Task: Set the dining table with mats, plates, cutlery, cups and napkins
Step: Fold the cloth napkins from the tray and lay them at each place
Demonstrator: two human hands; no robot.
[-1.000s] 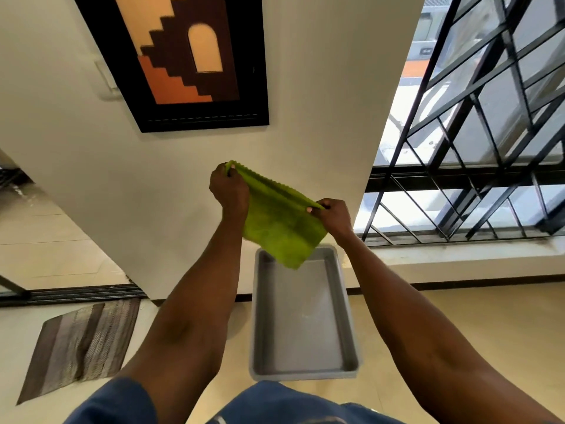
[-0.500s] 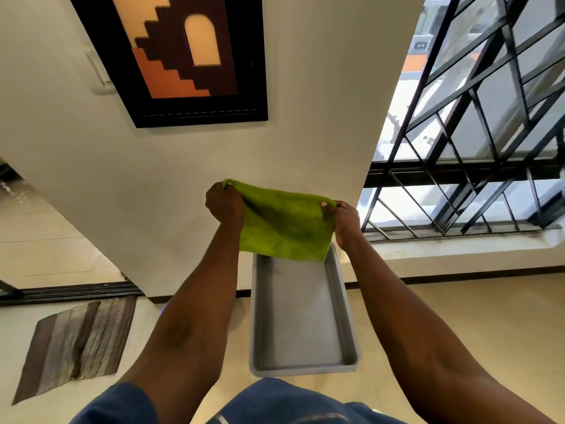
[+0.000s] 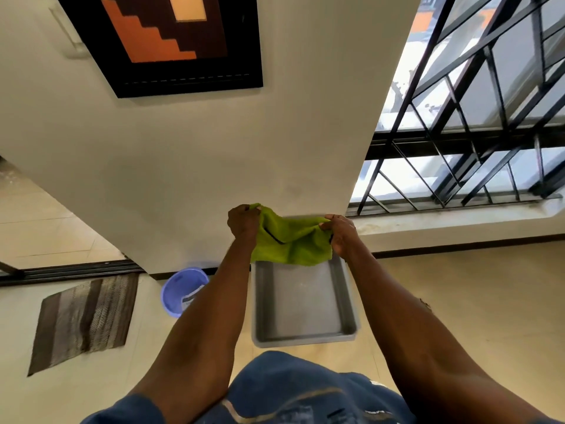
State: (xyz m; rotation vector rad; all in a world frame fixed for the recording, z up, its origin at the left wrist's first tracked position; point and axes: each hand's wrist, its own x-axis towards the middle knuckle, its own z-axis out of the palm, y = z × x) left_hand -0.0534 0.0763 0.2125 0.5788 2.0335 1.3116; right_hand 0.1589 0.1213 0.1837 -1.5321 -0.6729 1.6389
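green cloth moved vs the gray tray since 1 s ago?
Yes. The green cloth, gripped by the left hand and right hand, has dropped toward the gray tray, now overlapping its far rim.

The floor (image 3: 458, 301) bears a grey tray (image 3: 304, 339), purple bucket (image 3: 180, 290) and striped mat (image 3: 84, 321).

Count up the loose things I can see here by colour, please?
Green: 1, the cloth held by the left hand and right hand
Grey: 1, the tray
Purple: 1, the bucket
Brown striped: 1, the floor mat
Total: 4
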